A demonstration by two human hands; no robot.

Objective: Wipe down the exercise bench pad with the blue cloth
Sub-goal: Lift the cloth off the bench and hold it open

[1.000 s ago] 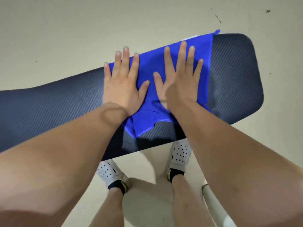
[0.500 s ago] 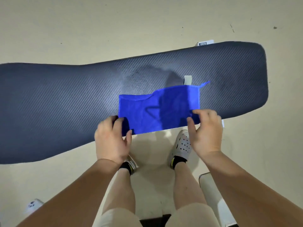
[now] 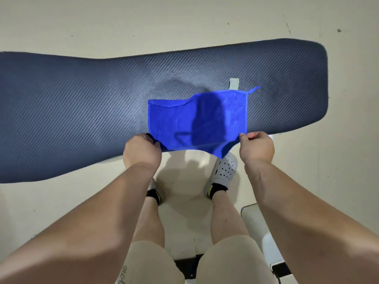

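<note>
I'm pinching one soft blue cloth by its near corners, left hand and right hand both gripping; it's lying on one ribbed dark bench pad; two perforated white shoes below.

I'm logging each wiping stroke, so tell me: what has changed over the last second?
A second ago both palms pressed flat on the cloth at the pad's far side. They drew it back to the near edge; now the left hand and right hand pinch its near corners, and its near edge hangs off the pad. The pad has not moved, and the cloth's far part lies on it as before.
</note>
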